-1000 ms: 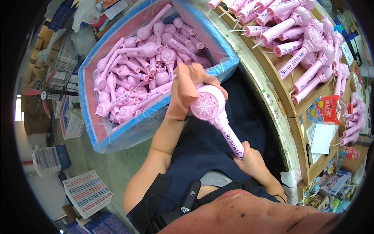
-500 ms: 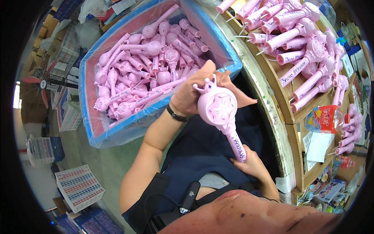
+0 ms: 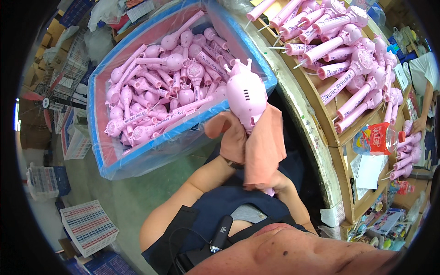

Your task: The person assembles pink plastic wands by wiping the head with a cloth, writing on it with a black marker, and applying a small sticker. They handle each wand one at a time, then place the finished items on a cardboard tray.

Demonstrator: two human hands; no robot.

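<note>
A pink toy wand [image 3: 247, 94] with a round head and small crown stands tilted in front of me, the slotted face of its head turned up. My left hand [image 3: 233, 144], with a dark band at the wrist, is closed around a peach-orange cloth [image 3: 265, 149] at the wand's neck; some of its fingers are hidden. The cloth hangs down over most of the handle. Below it, my right hand [image 3: 277, 182] grips the handle's lower end, of which only a small pink tip shows.
A blue-rimmed bin [image 3: 137, 158] lined with clear plastic, full of pink wands, stands at left. Along the right runs a workbench [image 3: 305, 123] with wooden trays of wands on white sticks, a red-labelled bottle [image 3: 380, 139] and paper. Another person's hand [image 3: 418, 126] touches wands at far right.
The wand has turned from its snowflake face to its slotted face and shifted slightly left and up. The cloth has come down over the handle, and my left hand has moved lower.
</note>
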